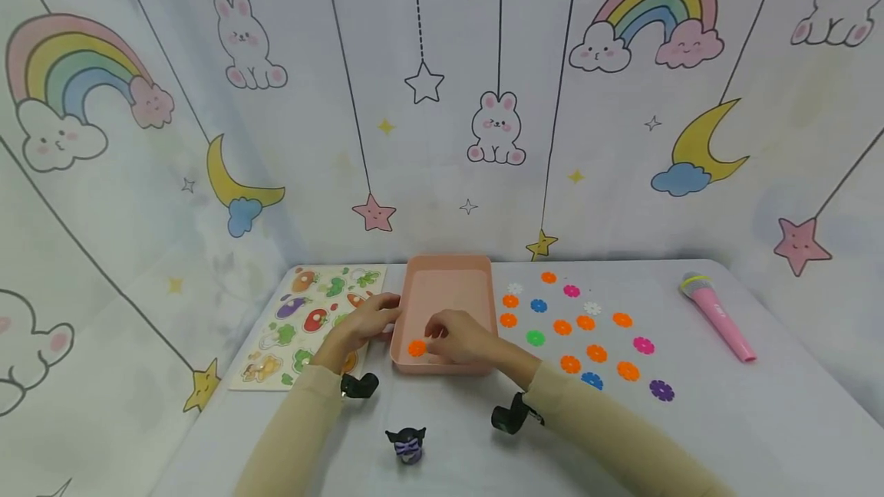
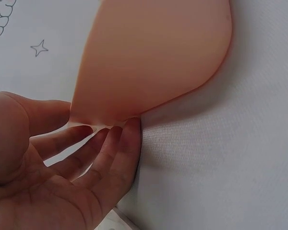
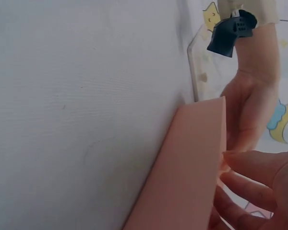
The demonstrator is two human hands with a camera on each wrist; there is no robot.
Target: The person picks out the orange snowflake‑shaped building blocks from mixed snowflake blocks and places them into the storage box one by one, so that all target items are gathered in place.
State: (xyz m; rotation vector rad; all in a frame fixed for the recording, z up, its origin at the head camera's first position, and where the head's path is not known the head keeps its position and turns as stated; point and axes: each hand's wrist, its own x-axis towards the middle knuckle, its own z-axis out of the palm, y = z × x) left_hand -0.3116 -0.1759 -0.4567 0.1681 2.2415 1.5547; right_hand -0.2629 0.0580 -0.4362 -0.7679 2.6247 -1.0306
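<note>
A peach-pink tray (image 1: 449,282) lies on the white table. My left hand (image 1: 364,324) holds its left edge, thumb at the rim and fingers against the side wall (image 2: 153,52). Over the tray's near part, my right hand (image 1: 459,336) has its fingers bent, pinching the edge of an orange flower-shaped building disc (image 1: 417,348). In the right wrist view, the tray's wall (image 3: 187,158) hides most of what lies at the right hand's fingertips (image 3: 230,158).
Several more flower-shaped discs (image 1: 596,353), in orange, blue, pink, white, green and purple, are spread right of the tray. A vegetable puzzle board (image 1: 276,336) lies left. A pink toy microphone (image 1: 721,320) is far right. A small dark figurine (image 1: 407,445) stands in front.
</note>
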